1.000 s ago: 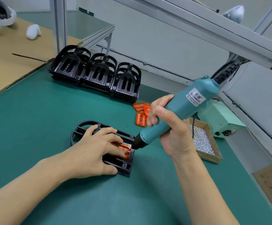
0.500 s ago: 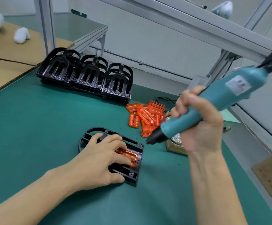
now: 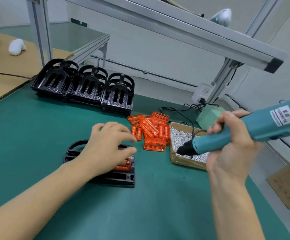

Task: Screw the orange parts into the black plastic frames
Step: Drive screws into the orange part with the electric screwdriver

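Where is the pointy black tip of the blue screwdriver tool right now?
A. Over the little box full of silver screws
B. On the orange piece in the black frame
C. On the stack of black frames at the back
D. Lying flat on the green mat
A: the right hand holds the blue screwdriver with its black tip down over the box of silver screws.

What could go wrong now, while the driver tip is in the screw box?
1. The left hand looks lifted and blurred over the frame, so the orange part may shift.
2. The driver tip sits among loose screws; it might pick none or scatter some.
3. Its cable crosses the box and could snag.
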